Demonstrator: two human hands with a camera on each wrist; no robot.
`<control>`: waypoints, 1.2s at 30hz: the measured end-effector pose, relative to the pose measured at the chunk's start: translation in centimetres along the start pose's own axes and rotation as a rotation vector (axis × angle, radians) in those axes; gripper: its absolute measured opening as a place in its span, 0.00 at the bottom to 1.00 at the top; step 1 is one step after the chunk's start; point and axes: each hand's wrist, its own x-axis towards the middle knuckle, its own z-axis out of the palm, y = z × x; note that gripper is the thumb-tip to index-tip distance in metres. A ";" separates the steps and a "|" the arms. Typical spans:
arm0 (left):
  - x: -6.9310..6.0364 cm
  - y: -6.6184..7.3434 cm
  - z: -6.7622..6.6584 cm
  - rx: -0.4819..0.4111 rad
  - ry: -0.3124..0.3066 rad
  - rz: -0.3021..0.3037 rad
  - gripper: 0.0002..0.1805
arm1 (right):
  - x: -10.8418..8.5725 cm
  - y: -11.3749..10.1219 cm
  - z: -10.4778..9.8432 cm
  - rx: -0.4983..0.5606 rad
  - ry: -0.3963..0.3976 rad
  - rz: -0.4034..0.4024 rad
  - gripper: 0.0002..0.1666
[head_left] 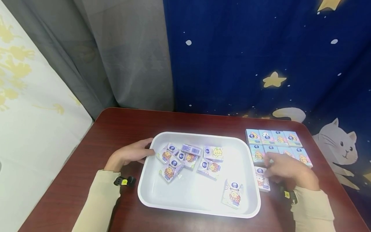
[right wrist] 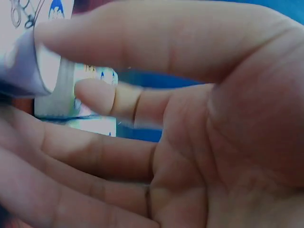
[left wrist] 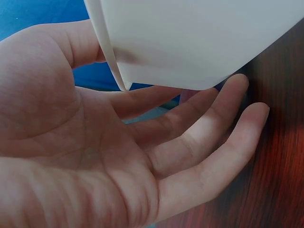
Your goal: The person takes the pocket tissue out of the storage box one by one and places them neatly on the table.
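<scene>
My left hand [head_left: 130, 154] holds the left rim of a white tray [head_left: 197, 211]; in the left wrist view the thumb goes over the rim [left wrist: 107, 47] and the fingers curve beneath the outer wall. Several small tissue packs with purple-and-white cartoon prints lie in the tray, among them a lone pack [head_left: 233, 194] at its lower right. At the tray's right side, my right hand [head_left: 290, 169] pinches a similar pack [head_left: 261, 180]. In the right wrist view the thumb presses that pack's edge [right wrist: 21, 61]; its far side is hidden.
Beyond the right hand, light-blue packs [head_left: 279, 138] stand in two neat rows at the table's right, the nearer row partly covered by the hand. The dark red table [head_left: 127, 120] ends before a blue curtain [head_left: 220, 64] and a grey curtain [head_left: 136, 58].
</scene>
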 end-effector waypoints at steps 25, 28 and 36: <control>-0.4 -0.5 -0.1 -0.011 0.019 0.005 0.35 | 0.9 -1.1 -0.1 -0.158 0.001 0.066 0.14; -0.5 -0.4 -0.1 -0.007 0.022 0.005 0.35 | 0.7 -1.3 -0.6 -0.230 0.039 0.019 0.18; -0.3 0.2 0.2 0.013 0.009 0.022 0.34 | -1.6 -4.0 -1.5 -0.350 0.278 -0.082 0.29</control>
